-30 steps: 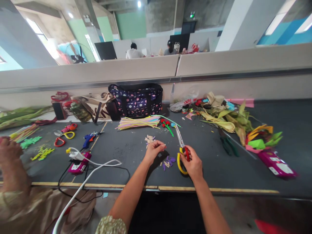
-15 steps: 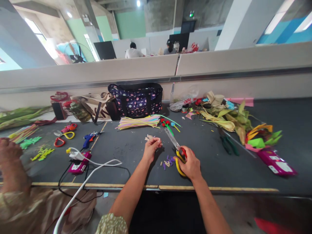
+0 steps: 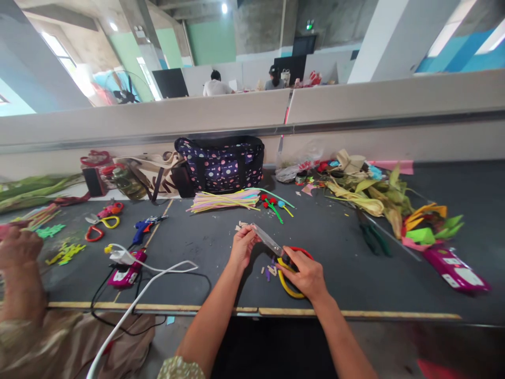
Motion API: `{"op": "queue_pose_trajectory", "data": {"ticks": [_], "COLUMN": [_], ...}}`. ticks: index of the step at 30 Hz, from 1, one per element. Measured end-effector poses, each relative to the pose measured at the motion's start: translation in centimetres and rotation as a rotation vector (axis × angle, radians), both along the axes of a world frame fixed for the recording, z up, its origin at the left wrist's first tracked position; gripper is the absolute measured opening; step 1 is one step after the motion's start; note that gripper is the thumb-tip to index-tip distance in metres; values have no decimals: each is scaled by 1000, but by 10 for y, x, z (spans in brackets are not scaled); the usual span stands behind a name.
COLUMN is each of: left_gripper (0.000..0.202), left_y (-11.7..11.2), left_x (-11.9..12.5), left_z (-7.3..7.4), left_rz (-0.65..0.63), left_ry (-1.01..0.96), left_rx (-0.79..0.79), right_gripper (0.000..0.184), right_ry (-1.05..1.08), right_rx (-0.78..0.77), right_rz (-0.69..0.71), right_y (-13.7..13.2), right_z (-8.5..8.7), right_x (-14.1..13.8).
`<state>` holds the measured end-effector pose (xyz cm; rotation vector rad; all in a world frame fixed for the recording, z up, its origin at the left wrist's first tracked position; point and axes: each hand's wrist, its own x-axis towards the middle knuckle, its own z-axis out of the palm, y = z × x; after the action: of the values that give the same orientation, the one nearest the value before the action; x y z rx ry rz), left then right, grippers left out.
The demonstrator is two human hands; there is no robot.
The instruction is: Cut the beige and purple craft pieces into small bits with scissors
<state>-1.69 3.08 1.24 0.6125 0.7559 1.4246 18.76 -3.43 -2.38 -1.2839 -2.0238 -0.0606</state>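
Observation:
My right hand grips a pair of scissors with red and yellow handles. Their blades point up and left, with the tips at the fingertips of my left hand. That left hand is closed in a pinch; whatever lies between thumb and finger is too small to make out. Under the scissors lie small purple and beige cut pieces, and more beige pieces rest just beyond my left hand. Farther back are red and blue pompoms on green and yellow stems.
A bundle of pastel pipe cleaners lies before a dark patterned bag. Leftward are a blue glue gun, a power strip with a white cable, and a co-worker's hand. Pliers and dried husks lie right.
The scissors have swung left, bringing their blade tips to my left fingertips. My right hand has turned a little with them. The co-worker's hand at the left has shifted slightly.

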Motion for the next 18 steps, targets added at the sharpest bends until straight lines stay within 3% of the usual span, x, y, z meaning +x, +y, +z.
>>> {"op": "queue_pose_trajectory", "data": {"ticks": [18], "left_gripper": [25], "left_y": [-2], "left_x": [-2], "left_z": [4], "left_rz": [45], "left_ry": [58], "left_rx": [-1], "right_gripper": [49], "right_ry": [6], "right_rx": [-74], "right_rz": [-11], "right_y": [0], "right_z": [-3], "right_x": [2]}}
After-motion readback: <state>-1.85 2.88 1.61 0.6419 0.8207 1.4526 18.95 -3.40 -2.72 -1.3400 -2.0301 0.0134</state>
